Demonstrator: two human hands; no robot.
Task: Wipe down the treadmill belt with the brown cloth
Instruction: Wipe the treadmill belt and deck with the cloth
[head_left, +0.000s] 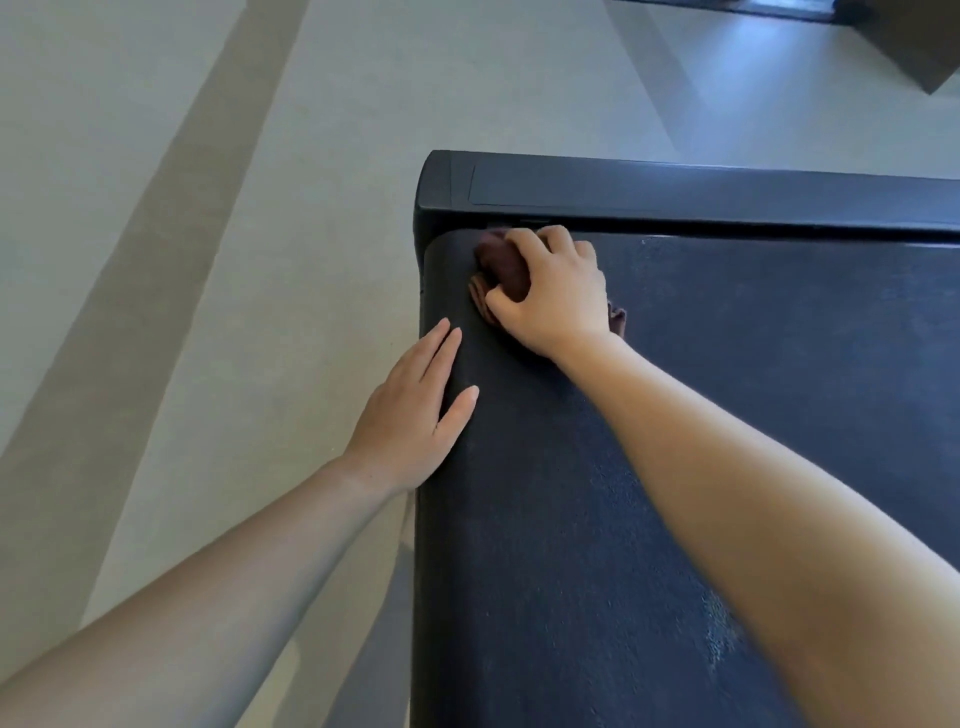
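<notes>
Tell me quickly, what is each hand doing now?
Left hand: open, fingers flat on treadmill belt.
Right hand: closed, gripping the brown cloth.

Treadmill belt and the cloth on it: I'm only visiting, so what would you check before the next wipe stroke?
1. Crumpled brown cloth gripped firmly by right hand: ok.
2. Cloth pressed against the dark textured treadmill belt, at its far left corner: ok.
3. Left hand flat on the belt's left edge, out of the way of a stroke to the right: ok.
4. Pale dusty marks on the near part of the belt wiped off: not ok.
5. Belt stopped and powered off: cannot tell.
</notes>
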